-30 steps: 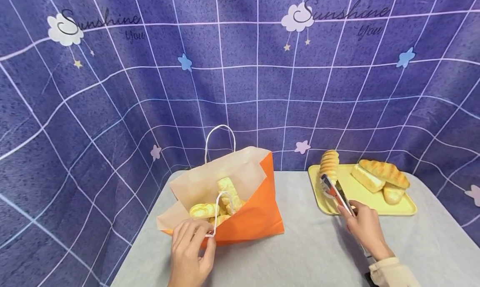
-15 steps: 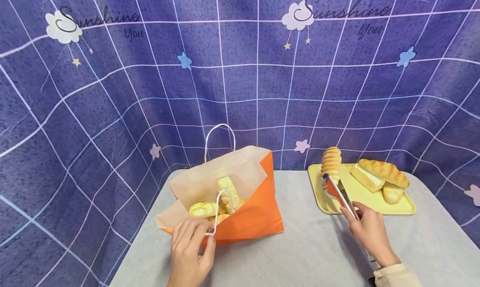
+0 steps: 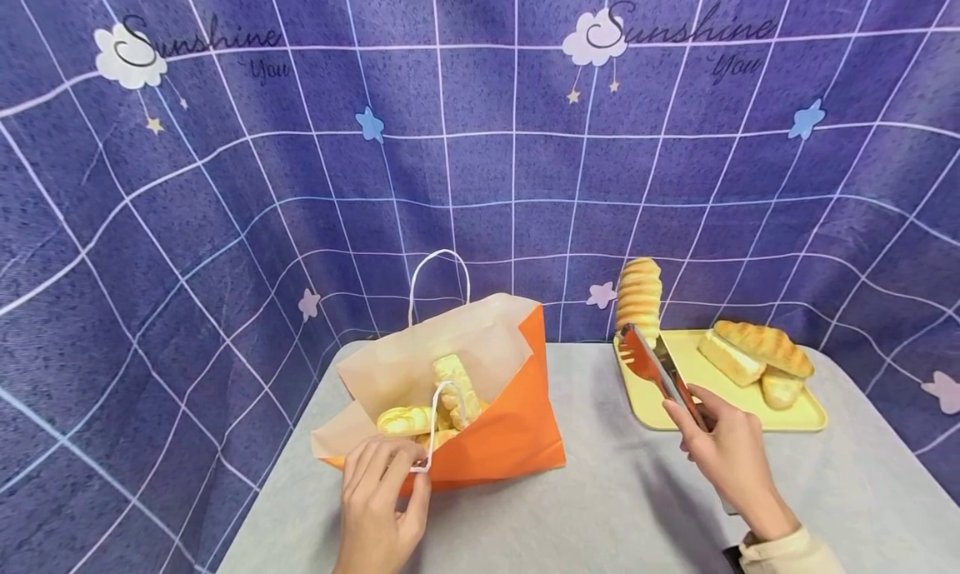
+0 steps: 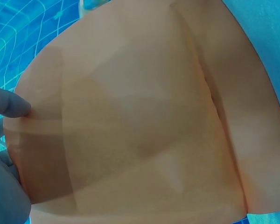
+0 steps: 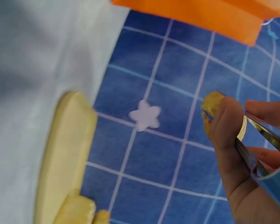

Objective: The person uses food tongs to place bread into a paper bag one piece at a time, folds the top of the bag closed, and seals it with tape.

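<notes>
My left hand [image 3: 386,499] pinches the near rim of an orange paper bag [image 3: 502,428], beside its white cord handle. The bag leans open, with several pieces of bread [image 3: 408,421] inside. In the left wrist view the bag's side [image 4: 130,116] fills most of the picture, fingers at its edge. My right hand [image 3: 723,453] grips metal tongs [image 3: 663,370] with red-brown tips. Between those tips a ridged bread roll [image 3: 640,295] is held upright, raised above the left end of the yellow tray. In the right wrist view, the right hand's thumb [image 5: 228,123] partly hides the roll.
On the yellow tray [image 3: 675,407] lie a cream-filled bread [image 3: 731,357], a long ridged loaf [image 3: 765,346] and a smaller bun [image 3: 782,389]. A grey cloth [image 3: 577,516] covers the table. Behind it hangs a purple grid-patterned curtain [image 3: 517,166].
The right hand has lifted the ridged roll in the tongs up off the tray and slightly leftward. My left hand stays at the bag's rim.
</notes>
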`<action>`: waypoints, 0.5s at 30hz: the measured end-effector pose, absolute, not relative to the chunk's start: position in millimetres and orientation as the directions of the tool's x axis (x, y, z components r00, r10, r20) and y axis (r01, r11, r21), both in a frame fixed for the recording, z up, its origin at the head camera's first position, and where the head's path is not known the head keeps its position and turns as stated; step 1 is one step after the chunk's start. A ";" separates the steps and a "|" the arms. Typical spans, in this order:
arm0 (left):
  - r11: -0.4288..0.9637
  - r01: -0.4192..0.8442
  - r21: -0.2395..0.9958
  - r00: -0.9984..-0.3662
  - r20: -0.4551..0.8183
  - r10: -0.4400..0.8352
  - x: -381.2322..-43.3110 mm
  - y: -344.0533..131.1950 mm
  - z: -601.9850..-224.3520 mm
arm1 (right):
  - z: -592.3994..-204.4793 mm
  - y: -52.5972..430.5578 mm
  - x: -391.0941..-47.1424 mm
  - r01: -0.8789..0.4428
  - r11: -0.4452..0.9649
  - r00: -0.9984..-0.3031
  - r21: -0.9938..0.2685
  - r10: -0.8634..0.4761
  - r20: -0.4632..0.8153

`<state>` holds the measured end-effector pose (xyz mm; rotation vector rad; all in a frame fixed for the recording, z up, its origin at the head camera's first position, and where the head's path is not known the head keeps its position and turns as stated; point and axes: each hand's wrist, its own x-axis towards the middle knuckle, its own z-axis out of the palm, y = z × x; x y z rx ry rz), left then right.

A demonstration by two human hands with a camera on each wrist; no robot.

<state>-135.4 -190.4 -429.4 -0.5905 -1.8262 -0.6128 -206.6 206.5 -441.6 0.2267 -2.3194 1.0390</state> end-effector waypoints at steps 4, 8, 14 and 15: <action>0.741 0.659 0.128 -0.304 0.947 0.107 -135.2 -190.7 -429.6 | -428.3 195.2 -200.0 -0.432 0.661 -0.782 -0.614 0.065 0.620; 0.741 0.660 0.128 -0.304 0.947 0.106 -135.0 -190.9 -429.9 | -417.1 185.4 -193.3 -0.493 0.644 -0.744 -0.585 0.037 0.667; 0.743 0.656 0.131 -0.306 0.946 0.103 -135.3 -191.7 -430.3 | -403.4 173.9 -184.2 -0.560 0.610 -0.703 -0.560 0.009 0.711; 0.744 0.655 0.131 -0.307 0.946 0.103 -135.3 -191.9 -430.5 | -401.5 172.3 -182.9 -0.567 0.607 -0.698 -0.557 0.005 0.716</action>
